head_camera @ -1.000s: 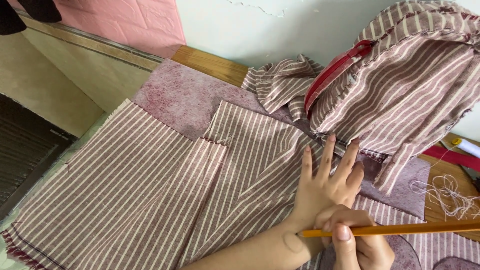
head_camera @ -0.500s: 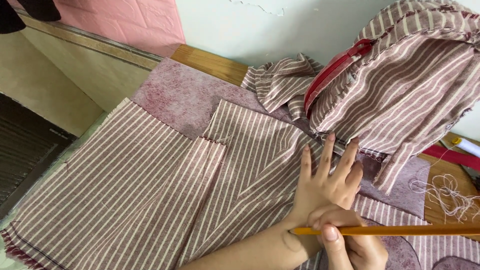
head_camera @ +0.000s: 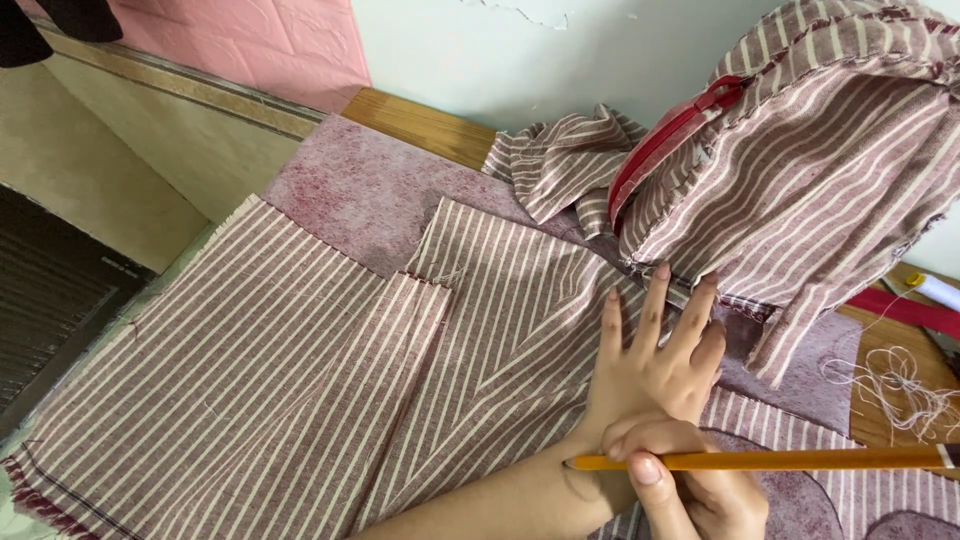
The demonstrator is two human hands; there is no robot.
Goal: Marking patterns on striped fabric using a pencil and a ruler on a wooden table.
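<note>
Striped fabric (head_camera: pixel 300 400): we see it spread flat on the table (head_camera: pixel 420 120), largest item; soft, light, likely to slide, so best pinned by a flat palm. Left hand (head_camera: pixel 655 365): fingers spread open, pressing the fabric's right part, gripping nothing. Right hand (head_camera: pixel 690 480): just below the left, grip closed around an orange pencil (head_camera: pixel 780 460).

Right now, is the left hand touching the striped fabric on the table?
Touching. The head view shows the left hand lying flat, fingers spread, pressed on the striped fabric, with no gap under the palm. The right hand holds an orange pencil.
</note>
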